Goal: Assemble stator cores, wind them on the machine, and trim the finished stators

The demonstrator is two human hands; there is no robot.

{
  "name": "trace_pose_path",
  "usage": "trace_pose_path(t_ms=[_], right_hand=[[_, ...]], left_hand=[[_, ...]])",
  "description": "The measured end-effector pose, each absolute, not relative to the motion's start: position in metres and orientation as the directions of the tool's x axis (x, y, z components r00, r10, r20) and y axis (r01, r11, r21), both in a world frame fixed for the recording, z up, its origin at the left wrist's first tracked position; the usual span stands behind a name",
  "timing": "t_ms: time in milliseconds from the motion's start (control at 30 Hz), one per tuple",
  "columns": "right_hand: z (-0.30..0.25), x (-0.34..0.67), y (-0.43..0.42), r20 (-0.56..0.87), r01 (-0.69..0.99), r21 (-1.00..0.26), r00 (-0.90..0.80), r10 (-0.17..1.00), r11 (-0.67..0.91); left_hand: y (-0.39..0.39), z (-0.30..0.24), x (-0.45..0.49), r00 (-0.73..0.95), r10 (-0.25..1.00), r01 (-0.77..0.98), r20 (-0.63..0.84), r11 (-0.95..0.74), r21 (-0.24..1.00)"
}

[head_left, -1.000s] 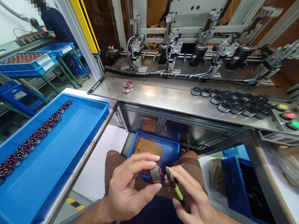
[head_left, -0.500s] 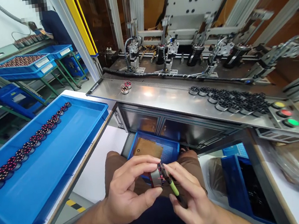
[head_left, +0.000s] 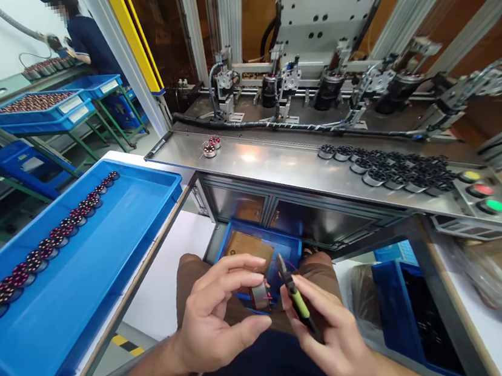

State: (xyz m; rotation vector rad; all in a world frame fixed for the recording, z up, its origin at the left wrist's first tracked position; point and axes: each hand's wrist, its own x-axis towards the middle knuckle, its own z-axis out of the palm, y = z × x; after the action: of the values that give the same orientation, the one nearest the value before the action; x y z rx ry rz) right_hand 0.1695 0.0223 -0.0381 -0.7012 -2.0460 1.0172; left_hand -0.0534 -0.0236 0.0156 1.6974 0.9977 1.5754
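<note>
My left hand [head_left: 216, 320] pinches a small round motor stator [head_left: 261, 295] with red wire windings, held above my lap. My right hand [head_left: 330, 331] grips small cutters with a green-and-black handle [head_left: 298, 302], the tip pointing up just right of the stator and slightly apart from it. Below the hands sits a small blue bin [head_left: 281, 251] with a brown pad inside.
A large blue tray [head_left: 103, 255] at left holds a row of wound stators [head_left: 43, 250]. The steel machine shelf [head_left: 285, 165] carries two stators [head_left: 210, 147], a cluster of dark rotor housings [head_left: 395, 170] and coloured buttons [head_left: 482, 190]. Another person stands far left at the back.
The cutters' tip has pulled away from the stator's wires and risen a little to the right. My left hand still holds the stator in about the same place.
</note>
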Motion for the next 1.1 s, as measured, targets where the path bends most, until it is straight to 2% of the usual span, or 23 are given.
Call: trace_pose_path(t_ms=[67, 167, 300, 567, 900, 1100], right_hand=[[-0.035, 0.174, 0.024, 0.262, 0.133, -0.898, -0.603, 0.753, 0.419], [-0.022, 0.180, 0.024, 0.161, 0.079, -0.958, -0.650, 0.742, 0.277], [-0.002, 0.187, 0.018, 0.176, 0.008, -0.971, -0.657, 0.733, 0.240], [0.023, 0.194, 0.010, 0.132, -0.012, -0.985, -0.692, 0.710, 0.171], [0.033, 0.189, 0.014, 0.060, -0.007, -0.996, -0.781, 0.621, 0.088], [0.032, 0.189, 0.016, 0.085, -0.029, -0.994, -0.787, 0.611, 0.101]], left_hand=[[-0.022, 0.015, -0.056, 0.035, 0.822, 0.154, 0.569, -0.567, 0.810], [-0.019, 0.015, -0.062, 0.052, 0.750, 0.311, 0.659, -0.639, 0.703], [-0.015, 0.015, -0.065, 0.050, 0.675, 0.514, 0.736, -0.649, 0.561], [-0.018, 0.017, -0.063, 0.121, 0.675, 0.651, 0.727, -0.607, 0.455], [-0.015, 0.017, -0.062, 0.142, 0.575, 0.607, 0.806, -0.694, 0.387], [-0.011, 0.019, -0.060, 0.092, 0.573, 0.511, 0.815, -0.730, 0.455]])
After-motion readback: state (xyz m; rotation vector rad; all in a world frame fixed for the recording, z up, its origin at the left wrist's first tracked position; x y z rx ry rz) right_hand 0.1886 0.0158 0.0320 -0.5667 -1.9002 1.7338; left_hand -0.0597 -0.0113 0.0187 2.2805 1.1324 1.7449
